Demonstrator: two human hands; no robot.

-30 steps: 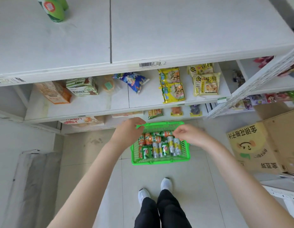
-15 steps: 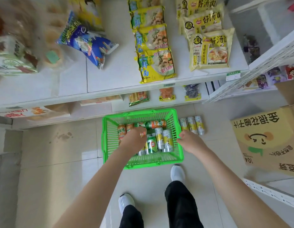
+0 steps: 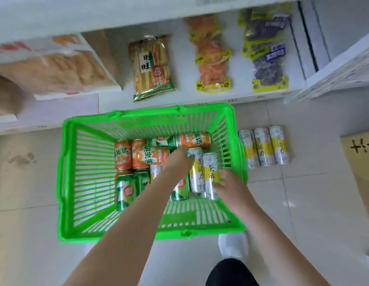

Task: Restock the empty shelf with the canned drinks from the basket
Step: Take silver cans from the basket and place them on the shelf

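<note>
right hand (image 3: 229, 185) clasps a slim can (image 3: 210, 168) by the right wall of the basket (image 3: 138, 118), ready to lift; left hand (image 3: 178, 162) grip: cannot tell.

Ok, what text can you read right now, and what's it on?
"旺旺": rice-cracker bag on the shelf.
"美年达": orange can in the basket.
"茶活力": silver-yellow can in the basket, and floor cans.
"CHA": leftmost floor can.
Shelf-edge tags: too blurred.
Cardboard box: print cut off.

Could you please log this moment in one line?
basket: on floor, cans inside | left grip: over cans, hold unclear | right grip: touching silver can
</note>
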